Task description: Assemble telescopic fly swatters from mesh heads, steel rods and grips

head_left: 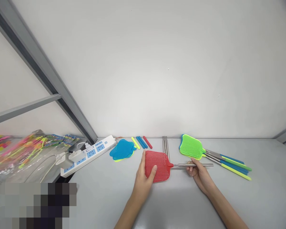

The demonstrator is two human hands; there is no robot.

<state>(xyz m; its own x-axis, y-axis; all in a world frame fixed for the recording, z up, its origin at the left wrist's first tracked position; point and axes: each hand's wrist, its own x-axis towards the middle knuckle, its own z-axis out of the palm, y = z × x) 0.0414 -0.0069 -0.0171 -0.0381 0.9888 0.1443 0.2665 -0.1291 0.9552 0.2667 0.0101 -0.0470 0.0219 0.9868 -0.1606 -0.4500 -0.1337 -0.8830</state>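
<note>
In the middle of the head view is a red fly swatter [160, 162] with a perforated paddle and a bare metal rod. My left hand [146, 174] is closed on the paddle's left side, thumb across its front. The fingers of my right hand [198, 171] pinch the metal rod [181, 165], whose plain end sticks out to the right. Behind the paddle, several loose metal rods [165, 144] lie side by side. Further left are a red grip sleeve [147, 142], blue grip sleeves [141, 142] and a yellow one [135, 143], beside stacked blue swatter heads [122, 149].
On the right lie several swatters with grips, a green paddle [192, 147] on top. A white power strip [90, 154] with plugs and cables runs along the left. Beyond it are clear bags [26, 156] of colourful items. A grey metal frame [50, 79] rises at the left.
</note>
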